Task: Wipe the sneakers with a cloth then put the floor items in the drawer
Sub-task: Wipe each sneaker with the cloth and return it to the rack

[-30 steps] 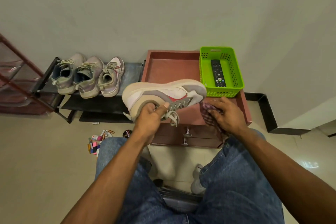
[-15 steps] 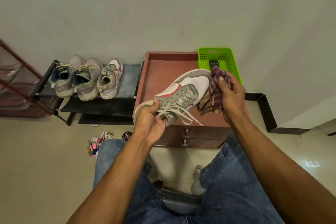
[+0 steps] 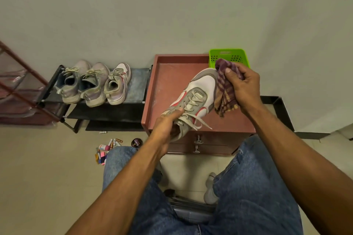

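A white and grey sneaker (image 3: 198,93) with red trim is held over the brown cabinet top (image 3: 168,80), toe pointing away. My left hand (image 3: 165,126) grips its heel end, thumb along the laces. My right hand (image 3: 246,89) holds a purple and yellow checked cloth (image 3: 225,89) against the toe's right side. Three more sneakers (image 3: 93,84) stand on the black shoe rack (image 3: 133,89) at the left. Small items (image 3: 107,149) and a round Cherry tin (image 3: 137,142) lie on the floor. The drawer front (image 3: 210,147) with metal handles is closed.
A green basket (image 3: 227,56) sits at the cabinet's back right, mostly behind the cloth. A red wire rack (image 3: 21,89) stands far left. My knees in blue jeans (image 3: 254,196) frame the floor before the cabinet. A black frame (image 3: 280,108) runs along the right wall.
The sneaker has turned from lying sideways to toe pointing away, laces up. My right hand has risen with the cloth from the cabinet's front to the toe.
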